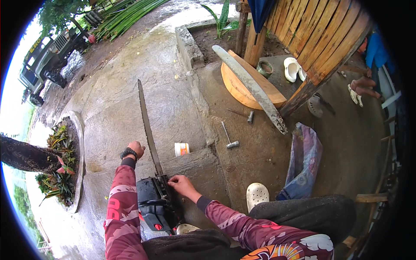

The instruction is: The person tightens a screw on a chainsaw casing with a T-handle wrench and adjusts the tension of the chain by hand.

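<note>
A chainsaw (152, 212) with a black body stands on the concrete in front of me, its long guide bar (148, 125) pointing away. My left hand (138, 149) is beside the left edge of the bar, fingers curled; what they hold, if anything, is hidden. Against the right side of the body, near the bar's base, my right hand (181, 185) has its fingers pinched together. Whatever is between them is too small to make out. Right of the bar stands a small white tub (182, 149) with an orange label. Two T-shaped wrenches (232, 144) lie farther right.
Another guide bar (247, 80) rests across a half-round wooden slab (236, 89). A crumpled plastic sack (303, 156) lies near my right leg. White clogs (292, 69) sit by a bamboo panel (320, 34). A curbed plant bed (65, 160) is at left, a parked vehicle (47, 60) beyond.
</note>
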The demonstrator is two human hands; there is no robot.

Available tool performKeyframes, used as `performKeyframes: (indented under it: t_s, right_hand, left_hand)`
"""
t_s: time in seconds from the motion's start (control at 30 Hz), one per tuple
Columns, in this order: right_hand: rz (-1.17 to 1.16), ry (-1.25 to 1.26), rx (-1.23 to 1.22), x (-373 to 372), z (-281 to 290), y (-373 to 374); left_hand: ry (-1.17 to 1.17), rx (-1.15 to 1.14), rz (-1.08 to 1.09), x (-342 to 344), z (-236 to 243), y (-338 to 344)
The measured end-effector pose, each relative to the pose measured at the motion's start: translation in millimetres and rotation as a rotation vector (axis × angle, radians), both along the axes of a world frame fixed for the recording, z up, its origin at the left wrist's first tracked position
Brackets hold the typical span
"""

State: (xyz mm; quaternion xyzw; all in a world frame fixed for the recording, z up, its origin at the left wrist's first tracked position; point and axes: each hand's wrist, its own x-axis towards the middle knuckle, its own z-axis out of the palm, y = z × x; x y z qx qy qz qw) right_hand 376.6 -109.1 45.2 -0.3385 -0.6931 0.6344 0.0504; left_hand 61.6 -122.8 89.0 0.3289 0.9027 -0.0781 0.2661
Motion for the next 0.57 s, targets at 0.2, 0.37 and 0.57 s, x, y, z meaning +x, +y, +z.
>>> performKeyframes:
  t_s: [0.2, 0.37, 0.57]
  right_hand:
    - [-0.037, 0.008, 0.141, -4.6, -6.6, -9.9]
    - [-0.116, 0.080, 0.142, 0.6, -11.4, -15.3]
    - [-0.018, 0.108, 0.111, 3.0, -4.4, -9.9]
  left_hand:
    - [-0.006, 0.004, 0.006, -1.3, 0.2, 6.4]
    - [-0.014, 0.014, -0.018, 4.1, -2.6, 10.5]
    - [-0.013, 0.034, -0.002, -5.8, -7.4, -1.8]
